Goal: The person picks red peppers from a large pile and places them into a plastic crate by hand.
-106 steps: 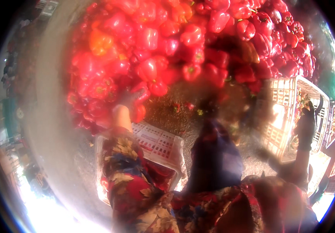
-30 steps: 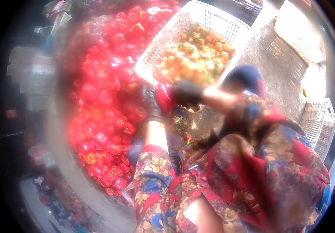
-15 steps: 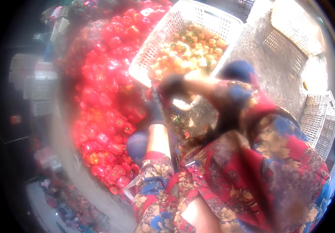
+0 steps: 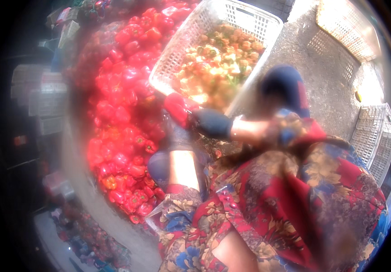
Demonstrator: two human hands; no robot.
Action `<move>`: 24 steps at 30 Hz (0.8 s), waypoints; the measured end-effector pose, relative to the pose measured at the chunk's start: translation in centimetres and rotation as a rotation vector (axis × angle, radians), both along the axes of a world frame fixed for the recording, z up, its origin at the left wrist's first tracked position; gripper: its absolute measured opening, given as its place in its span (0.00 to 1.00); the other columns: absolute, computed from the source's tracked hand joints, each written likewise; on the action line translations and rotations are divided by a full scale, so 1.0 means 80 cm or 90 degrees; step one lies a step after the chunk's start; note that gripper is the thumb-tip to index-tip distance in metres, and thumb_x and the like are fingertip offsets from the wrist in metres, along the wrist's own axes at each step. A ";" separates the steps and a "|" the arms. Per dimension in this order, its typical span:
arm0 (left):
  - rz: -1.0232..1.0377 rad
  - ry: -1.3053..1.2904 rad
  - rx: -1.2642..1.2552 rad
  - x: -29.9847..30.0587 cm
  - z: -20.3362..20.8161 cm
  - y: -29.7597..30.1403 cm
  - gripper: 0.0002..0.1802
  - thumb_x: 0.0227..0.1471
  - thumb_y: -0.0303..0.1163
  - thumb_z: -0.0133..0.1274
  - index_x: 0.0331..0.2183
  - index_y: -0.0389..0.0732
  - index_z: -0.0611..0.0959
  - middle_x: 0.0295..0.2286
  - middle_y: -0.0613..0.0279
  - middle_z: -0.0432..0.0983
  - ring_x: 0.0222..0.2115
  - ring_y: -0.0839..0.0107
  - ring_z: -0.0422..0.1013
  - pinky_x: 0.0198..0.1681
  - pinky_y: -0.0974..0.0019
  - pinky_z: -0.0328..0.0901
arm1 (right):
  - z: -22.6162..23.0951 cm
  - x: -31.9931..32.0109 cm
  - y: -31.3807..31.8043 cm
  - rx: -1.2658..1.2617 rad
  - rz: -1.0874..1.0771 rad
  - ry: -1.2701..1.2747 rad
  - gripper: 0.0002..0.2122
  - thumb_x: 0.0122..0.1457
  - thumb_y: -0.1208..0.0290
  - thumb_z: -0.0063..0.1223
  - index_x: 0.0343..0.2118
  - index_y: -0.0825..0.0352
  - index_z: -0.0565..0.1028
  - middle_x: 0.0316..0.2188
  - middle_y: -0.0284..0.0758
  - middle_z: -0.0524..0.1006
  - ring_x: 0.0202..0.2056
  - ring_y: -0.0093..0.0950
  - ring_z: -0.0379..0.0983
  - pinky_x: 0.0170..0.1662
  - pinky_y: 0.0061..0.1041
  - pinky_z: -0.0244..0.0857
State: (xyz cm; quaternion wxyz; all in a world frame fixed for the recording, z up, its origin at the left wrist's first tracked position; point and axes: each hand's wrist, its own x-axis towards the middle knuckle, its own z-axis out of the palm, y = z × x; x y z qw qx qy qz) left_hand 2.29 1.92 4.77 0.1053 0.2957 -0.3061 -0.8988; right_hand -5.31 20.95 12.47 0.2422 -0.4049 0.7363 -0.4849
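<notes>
A red bell pepper (image 4: pixel 179 109) is held up at the near left corner of a white plastic crate (image 4: pixel 158 81). My left hand (image 4: pixel 177 132), in a greyish glove, grips it from below. Against the pepper's right side is my right hand (image 4: pixel 211 123) in a dark glove, closed; its fingertips are hidden, and what they hold cannot be made out. Yellowish-green and orange pieces (image 4: pixel 218 63), which look like pepper cores, lie inside the crate. Left of my hands spreads a large heap of red bell peppers (image 4: pixel 118 113).
White perforated crates (image 4: pixel 347 31) stand at the far right, with stacked crates (image 4: pixel 373 140) nearer on the right. A pale curved ledge (image 4: pixel 84 190) borders the heap's left side. My knee (image 4: pixel 284 86) rises beside the crate. Further pale containers (image 4: pixel 48 97) stand at left.
My right hand has moved back from over the crate's near edge and slightly down. The red pepper now shows plainly between my hands. My left hand has barely moved.
</notes>
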 end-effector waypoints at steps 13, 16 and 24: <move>0.035 -0.260 -0.379 -0.051 0.137 0.089 0.32 0.52 0.44 0.59 0.52 0.37 0.69 0.46 0.55 0.69 0.44 0.65 0.69 0.43 0.61 0.71 | -0.040 -0.011 0.001 -0.024 0.055 0.055 0.09 0.51 0.72 0.49 0.32 0.64 0.80 0.30 0.44 0.79 0.33 0.42 0.77 0.37 0.37 0.70; 0.059 -0.257 -0.395 -0.042 0.117 0.073 0.31 0.52 0.45 0.58 0.52 0.38 0.70 0.44 0.56 0.71 0.42 0.65 0.70 0.39 0.63 0.72 | -0.019 -0.027 0.019 0.030 0.171 0.142 0.09 0.52 0.72 0.48 0.33 0.65 0.79 0.31 0.46 0.78 0.34 0.42 0.76 0.38 0.37 0.69; 0.085 -0.148 -0.239 -0.037 0.080 0.069 0.23 0.57 0.45 0.52 0.46 0.38 0.73 0.33 0.59 0.73 0.29 0.70 0.72 0.30 0.69 0.70 | 0.028 -0.050 -0.010 0.149 -0.067 -0.052 0.31 0.57 0.40 0.45 0.55 0.61 0.68 0.41 0.48 0.77 0.44 0.44 0.74 0.49 0.38 0.64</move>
